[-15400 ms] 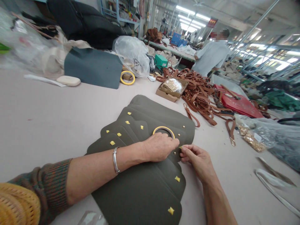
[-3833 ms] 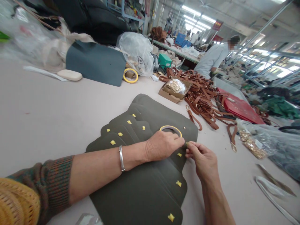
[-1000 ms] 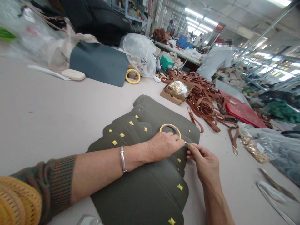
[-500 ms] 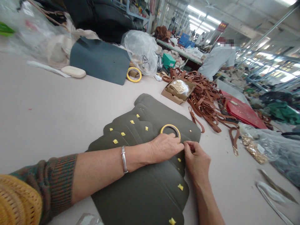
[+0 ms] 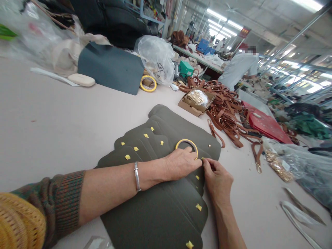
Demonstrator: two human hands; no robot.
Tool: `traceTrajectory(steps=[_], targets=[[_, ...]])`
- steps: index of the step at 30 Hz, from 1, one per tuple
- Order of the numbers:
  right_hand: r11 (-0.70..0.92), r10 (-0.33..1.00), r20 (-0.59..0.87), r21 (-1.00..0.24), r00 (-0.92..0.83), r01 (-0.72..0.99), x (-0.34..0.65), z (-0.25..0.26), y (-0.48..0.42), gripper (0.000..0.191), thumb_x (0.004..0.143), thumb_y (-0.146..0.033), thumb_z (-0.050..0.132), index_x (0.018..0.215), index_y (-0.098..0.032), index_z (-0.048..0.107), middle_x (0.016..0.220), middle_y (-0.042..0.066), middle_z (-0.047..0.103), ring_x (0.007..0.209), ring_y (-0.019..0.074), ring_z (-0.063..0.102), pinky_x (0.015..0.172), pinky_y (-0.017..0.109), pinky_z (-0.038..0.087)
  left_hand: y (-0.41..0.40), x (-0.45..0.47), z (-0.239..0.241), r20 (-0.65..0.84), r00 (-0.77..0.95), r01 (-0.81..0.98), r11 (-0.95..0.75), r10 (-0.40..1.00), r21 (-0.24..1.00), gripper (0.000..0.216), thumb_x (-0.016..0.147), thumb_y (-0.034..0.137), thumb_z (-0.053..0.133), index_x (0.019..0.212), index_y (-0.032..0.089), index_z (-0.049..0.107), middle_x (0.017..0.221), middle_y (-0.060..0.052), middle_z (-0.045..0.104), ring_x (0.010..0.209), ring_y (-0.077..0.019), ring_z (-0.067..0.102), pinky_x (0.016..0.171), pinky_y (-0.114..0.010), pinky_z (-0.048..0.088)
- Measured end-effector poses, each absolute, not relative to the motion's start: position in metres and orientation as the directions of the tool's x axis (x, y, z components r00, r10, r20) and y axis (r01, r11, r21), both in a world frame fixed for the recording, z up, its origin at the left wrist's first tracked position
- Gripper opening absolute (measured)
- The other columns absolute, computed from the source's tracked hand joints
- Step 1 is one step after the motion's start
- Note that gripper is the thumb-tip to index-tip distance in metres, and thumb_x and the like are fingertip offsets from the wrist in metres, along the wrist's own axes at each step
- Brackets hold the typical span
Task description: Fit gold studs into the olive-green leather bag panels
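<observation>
The left hand (image 5: 181,165) lies palm down, loosely curled and gripping nothing, on the fanned olive leather panels (image 5: 155,214) on the worktop (image 5: 52,121), with its fingertips at the yellow tape roll (image 5: 186,146). The right hand (image 5: 218,178) pinches a small yellow tab (image 5: 203,159) at the top panel's edge.

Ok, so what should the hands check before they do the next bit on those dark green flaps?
1. The left hand presses the fanned olive pieces flat: ok.
2. The right hand has its fingertips at a piece's edge, right beside the left thumb: ok.
3. Something is pinched in the right fingertips: cannot tell, too small.
4. The yellow tape ring lies on the pieces at the left fingertips, handy: ok.
5. The yellow squares show on the nearer pieces: ok.
</observation>
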State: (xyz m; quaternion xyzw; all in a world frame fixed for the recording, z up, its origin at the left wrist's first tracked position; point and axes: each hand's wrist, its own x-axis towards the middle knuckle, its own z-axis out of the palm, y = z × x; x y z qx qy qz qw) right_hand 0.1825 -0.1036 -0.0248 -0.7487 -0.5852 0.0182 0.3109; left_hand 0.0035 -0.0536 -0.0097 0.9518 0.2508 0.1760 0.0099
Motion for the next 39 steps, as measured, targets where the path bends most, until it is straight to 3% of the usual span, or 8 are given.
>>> traceTrajectory(steps=[9,12,17,19,24,26,30,39], targets=[[0.018,0.917,0.376,-0.377,0.136,0.926,0.183,-0.023,-0.095,0.03,0.086,-0.038,0.049,0.083,-0.019,0.073,0.081,0.006,0.074,0.074,0.0194,0.066,0.072,0.03,0.045,-0.053,0.001,-0.009,0.323,0.822,0.464,-0.88,0.469,0.1,0.01,0.09,0.013,0.046,0.089,0.016,0.056,0.086,-0.006,0.062,0.081,-0.0225,0.058,0.065,-0.034,0.048],[0.004,0.952,0.28,-0.416,0.125,0.909,0.185,-0.016,-0.1,0.028,0.083,-0.039,0.052,0.08,-0.02,0.072,0.073,0.004,0.071,0.066,0.0181,0.064,0.066,0.029,0.044,-0.049,0.0,-0.003,0.316,0.823,0.462,-0.88,0.473,0.114,0.01,0.087,0.011,0.047,0.092,0.016,0.055,0.088,-0.006,0.062,0.079,-0.0222,0.059,0.065,-0.034,0.048],[-0.061,0.998,-0.022,-0.535,0.059,0.843,0.183,-0.005,-0.111,0.025,0.079,-0.036,0.055,0.066,-0.022,0.07,0.062,0.001,0.069,0.057,0.017,0.061,0.053,0.026,0.04,-0.042,-0.003,0.005,0.352,0.826,0.411,-0.898,0.441,0.16,0.012,0.09,0.015,0.048,0.099,0.017,0.055,0.093,-0.005,0.062,0.081,-0.0185,0.061,0.064,-0.029,0.047],[-0.082,0.997,-0.053,-0.577,0.062,0.813,0.182,-0.004,-0.113,0.023,0.078,-0.035,0.057,0.067,-0.021,0.071,0.062,0.001,0.069,0.057,0.0168,0.061,0.052,0.026,0.041,-0.039,-0.004,0.003,0.362,0.826,0.391,-0.902,0.432,0.185,0.012,0.092,0.019,0.049,0.101,0.019,0.056,0.093,-0.003,0.063,0.081,-0.0171,0.062,0.063,-0.027,0.047],[0.008,0.961,0.178,-0.785,0.213,0.62,0.182,-0.007,-0.117,0.03,0.082,-0.041,0.061,0.097,-0.018,0.072,0.081,0.004,0.073,0.067,0.0169,0.064,0.061,0.028,0.049,-0.035,-0.004,-0.007,0.453,0.798,0.316,-0.915,0.399,0.249,0.039,0.095,0.021,0.05,0.132,0.018,0.043,0.104,-0.004,0.068,0.094,-0.0145,0.066,0.076,-0.024,0.051],[0.101,0.938,0.278,-0.789,0.207,0.606,0.181,-0.008,-0.119,0.028,0.084,-0.039,0.06,0.101,-0.019,0.071,0.09,0.005,0.073,0.074,0.0171,0.065,0.068,0.029,0.052,-0.035,-0.002,-0.009,0.479,0.774,0.317,-0.908,0.414,0.273,0.048,0.095,0.022,0.051,0.138,0.016,0.034,0.112,-0.006,0.068,0.102,-0.0152,0.065,0.082,-0.025,0.052],[0.246,0.899,0.432,-0.63,0.07,0.736,0.178,-0.008,-0.12,0.02,0.087,-0.031,0.059,0.099,-0.02,0.07,0.094,0.005,0.072,0.078,0.0165,0.065,0.071,0.029,0.052,-0.038,0.002,-0.011,0.5,0.76,0.302,-0.908,0.414,0.292,0.042,0.094,0.026,0.052,0.132,0.013,0.038,0.113,-0.009,0.068,0.1,-0.0162,0.067,0.08,-0.026,0.054],[0.326,0.756,0.65,-0.275,-0.075,0.904,0.171,-0.01,-0.119,0.012,0.085,-0.023,0.057,0.082,-0.019,0.068,0.069,-0.001,0.069,0.056,0.0105,0.062,0.059,0.021,0.048,-0.042,0.0,-0.001,0.394,0.796,0.351,-0.881,0.46,0.319,0.02,0.095,0.028,0.049,0.111,0.016,0.052,0.097,-0.004,0.068,0.089,-0.0167,0.067,0.068,-0.024,0.05]])
